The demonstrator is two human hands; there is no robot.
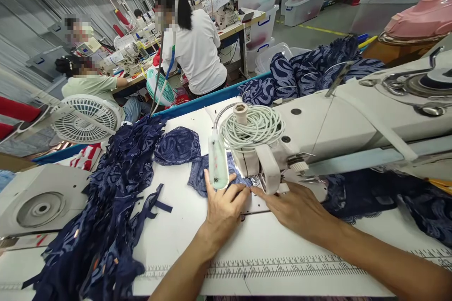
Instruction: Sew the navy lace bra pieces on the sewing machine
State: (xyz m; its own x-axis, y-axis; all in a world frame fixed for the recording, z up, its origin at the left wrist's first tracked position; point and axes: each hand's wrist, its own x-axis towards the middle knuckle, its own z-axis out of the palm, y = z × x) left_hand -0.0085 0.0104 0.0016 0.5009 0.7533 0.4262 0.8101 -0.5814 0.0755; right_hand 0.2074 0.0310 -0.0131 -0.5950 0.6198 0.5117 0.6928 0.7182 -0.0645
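A navy lace bra cup (199,178) lies under the head of a white sewing machine (318,122). My left hand (224,207) rests on the cup's near edge, fingers spread and pressed down beside the needle area. From the other side, my right hand (300,209) reaches in with its index finger stretched toward the same edge, by the presser foot. Its other fingers are partly hidden by the machine head, but the hand looks open. A second navy lace cup (177,146) lies just behind, touching or joined to the first; I cannot tell which.
A long heap of navy lace pieces (120,178) covers the table's left side. More navy lace (360,193) lies at right under the machine arm, and bundles (300,75) sit behind it. A coil of pale cord (252,127) tops the machine head. Co-workers (201,51) sit beyond.
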